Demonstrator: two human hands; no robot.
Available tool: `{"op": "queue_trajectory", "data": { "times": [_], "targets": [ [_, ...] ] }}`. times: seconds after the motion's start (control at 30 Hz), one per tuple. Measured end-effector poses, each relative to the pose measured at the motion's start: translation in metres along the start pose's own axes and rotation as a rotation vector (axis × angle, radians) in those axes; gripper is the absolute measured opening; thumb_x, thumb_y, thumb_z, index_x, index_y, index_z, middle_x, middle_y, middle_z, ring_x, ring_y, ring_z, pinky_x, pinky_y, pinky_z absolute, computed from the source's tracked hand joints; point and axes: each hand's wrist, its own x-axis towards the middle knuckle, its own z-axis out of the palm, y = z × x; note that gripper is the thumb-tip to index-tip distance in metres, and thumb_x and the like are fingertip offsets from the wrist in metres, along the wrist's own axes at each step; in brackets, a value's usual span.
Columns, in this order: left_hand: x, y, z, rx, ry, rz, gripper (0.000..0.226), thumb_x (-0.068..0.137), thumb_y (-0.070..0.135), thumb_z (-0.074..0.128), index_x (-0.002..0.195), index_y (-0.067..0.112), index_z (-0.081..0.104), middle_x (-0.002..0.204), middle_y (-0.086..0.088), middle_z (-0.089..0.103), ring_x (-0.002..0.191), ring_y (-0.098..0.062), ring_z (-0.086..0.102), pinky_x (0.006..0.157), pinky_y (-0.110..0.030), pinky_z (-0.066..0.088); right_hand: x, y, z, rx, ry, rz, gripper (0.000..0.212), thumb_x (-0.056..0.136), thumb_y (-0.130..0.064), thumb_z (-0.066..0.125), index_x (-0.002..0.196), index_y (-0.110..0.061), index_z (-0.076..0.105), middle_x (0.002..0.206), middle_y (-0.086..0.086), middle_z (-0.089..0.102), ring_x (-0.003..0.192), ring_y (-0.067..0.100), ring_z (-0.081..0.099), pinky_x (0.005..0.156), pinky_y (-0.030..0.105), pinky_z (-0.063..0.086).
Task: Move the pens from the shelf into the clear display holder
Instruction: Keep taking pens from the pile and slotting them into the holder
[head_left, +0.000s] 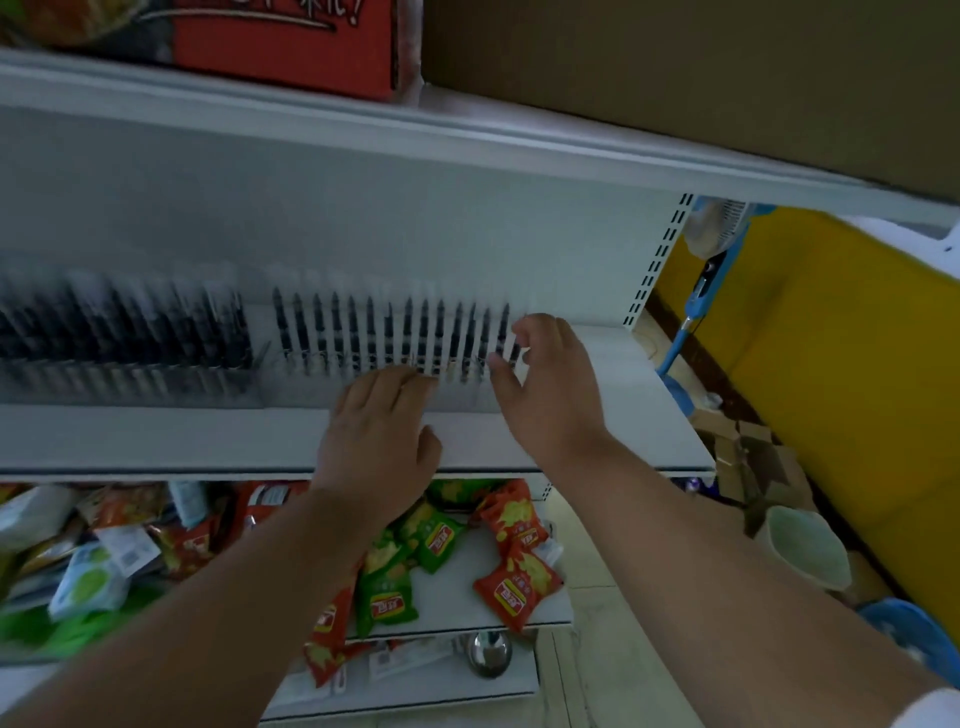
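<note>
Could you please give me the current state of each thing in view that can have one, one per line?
Right clear display holder: on the shelf, nearly full of upright pens.
Pens: upright in a row, tips up.
Left display holder: packed with pens, blurred.
Left hand: fingers straight, resting on the right holder's front.
Right hand: fingers curled at the last pen; grip cannot be told.
Snack packets: lying loose on the lower shelf.

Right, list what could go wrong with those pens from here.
1. The right hand works at the crowded end of the upright pens; a bump could tip neighbours.
2. The left hand rests against the clear display holder, which might slide on the shelf.
3. Fallen pens could drop among the snack packets below.
</note>
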Motion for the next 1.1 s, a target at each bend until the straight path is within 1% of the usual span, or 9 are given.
{"op": "queue_trajectory", "data": {
  "times": [0.13, 0.33, 0.47, 0.53, 0.63, 0.77, 0.87, 0.97, 1.1],
  "targets": [
    [-0.03, 0.0, -0.021, 0.075, -0.002, -0.102, 0.046, 0.082, 0.032, 0.051, 0.122, 0.012, 0.06, 0.12, -0.008, 0.06, 0.113, -0.029, 0.051, 0.096, -0.045, 0.043, -0.011, -0.026, -0.008, -0.035, -0.031, -0.211, 0.029, 0.09, -0.025, 0.065, 0.112, -0.007, 0.059, 0.108, 0.011, 0.059, 0.099, 0.029, 0.056, 0.084, 0.039, 0.047],
    [-0.094, -0.017, -0.056, 0.146, 0.043, -0.282, 0.041, 0.082, 0.032, 0.056, 0.12, 0.018, 0.06, 0.117, -0.003, 0.057, 0.109, -0.027, 0.049, 0.091, -0.044, 0.044, -0.044, -0.074, 0.0, 0.002, -0.126, -0.398, 0.034, 0.09, -0.03, 0.062, 0.115, -0.008, 0.058, 0.112, 0.009, 0.059, 0.103, 0.03, 0.056, 0.087, 0.044, 0.046],
    [-0.141, -0.044, -0.086, 0.213, -0.001, -0.407, 0.046, 0.082, 0.044, 0.042, 0.116, 0.021, 0.061, 0.115, -0.004, 0.059, 0.109, -0.03, 0.052, 0.091, -0.044, 0.046, -0.062, -0.131, 0.017, 0.017, -0.235, -0.477, 0.037, 0.091, -0.033, 0.064, 0.12, -0.013, 0.057, 0.117, 0.006, 0.057, 0.11, 0.028, 0.053, 0.093, 0.041, 0.042],
    [-0.163, -0.065, -0.103, 0.22, 0.01, -0.462, 0.045, 0.081, 0.045, 0.042, 0.115, 0.022, 0.062, 0.115, -0.002, 0.059, 0.109, -0.03, 0.053, 0.091, -0.044, 0.046, -0.069, -0.166, 0.028, 0.033, -0.26, -0.525, 0.037, 0.091, -0.036, 0.063, 0.12, -0.015, 0.057, 0.116, 0.005, 0.057, 0.109, 0.027, 0.053, 0.093, 0.042, 0.044],
    [-0.196, -0.108, -0.132, 0.23, 0.028, -0.54, 0.039, 0.082, 0.041, 0.052, 0.116, 0.024, 0.06, 0.119, -0.001, 0.058, 0.113, -0.029, 0.052, 0.093, -0.044, 0.045, -0.079, -0.226, 0.052, 0.075, -0.285, -0.574, 0.035, 0.09, -0.037, 0.062, 0.116, -0.015, 0.057, 0.113, 0.005, 0.057, 0.105, 0.027, 0.054, 0.09, 0.044, 0.046],
    [-0.252, -0.18, -0.177, 0.272, 0.021, -0.645, 0.041, 0.085, 0.04, 0.059, 0.123, 0.022, 0.058, 0.119, -0.002, 0.057, 0.114, -0.029, 0.052, 0.095, -0.046, 0.042, -0.102, -0.318, 0.097, 0.139, -0.331, -0.601, 0.032, 0.088, -0.036, 0.063, 0.111, -0.015, 0.059, 0.108, 0.007, 0.058, 0.1, 0.027, 0.054, 0.085, 0.045, 0.047],
    [-0.295, -0.23, -0.217, 0.303, 0.019, -0.691, 0.04, 0.082, 0.042, 0.05, 0.115, 0.021, 0.061, 0.11, -0.003, 0.06, 0.107, -0.03, 0.056, 0.09, -0.046, 0.046, -0.119, -0.387, 0.133, 0.178, -0.369, -0.606, 0.032, 0.089, -0.038, 0.062, 0.113, -0.017, 0.058, 0.109, 0.004, 0.058, 0.101, 0.026, 0.053, 0.086, 0.045, 0.047],
    [-0.329, -0.27, -0.252, 0.348, 0.003, -0.721, 0.045, 0.081, 0.045, 0.039, 0.111, 0.023, 0.063, 0.107, 0.0, 0.062, 0.104, -0.027, 0.057, 0.088, -0.043, 0.046, -0.128, -0.448, 0.157, 0.183, -0.416, -0.637, 0.033, 0.091, -0.042, 0.059, 0.116, -0.021, 0.055, 0.111, 0.001, 0.056, 0.103, 0.023, 0.052, 0.088, 0.043, 0.045],
    [-0.352, -0.32, -0.276, 0.388, 0.061, -0.748, 0.041, 0.079, 0.044, 0.041, 0.105, 0.023, 0.065, 0.1, 0.001, 0.062, 0.096, -0.027, 0.059, 0.083, -0.041, 0.047, -0.123, -0.506, 0.181, 0.177, -0.43, -0.667, 0.034, 0.091, -0.043, 0.057, 0.117, -0.021, 0.055, 0.113, 0.003, 0.055, 0.105, 0.025, 0.05, 0.09, 0.044, 0.043]
  ]
}}
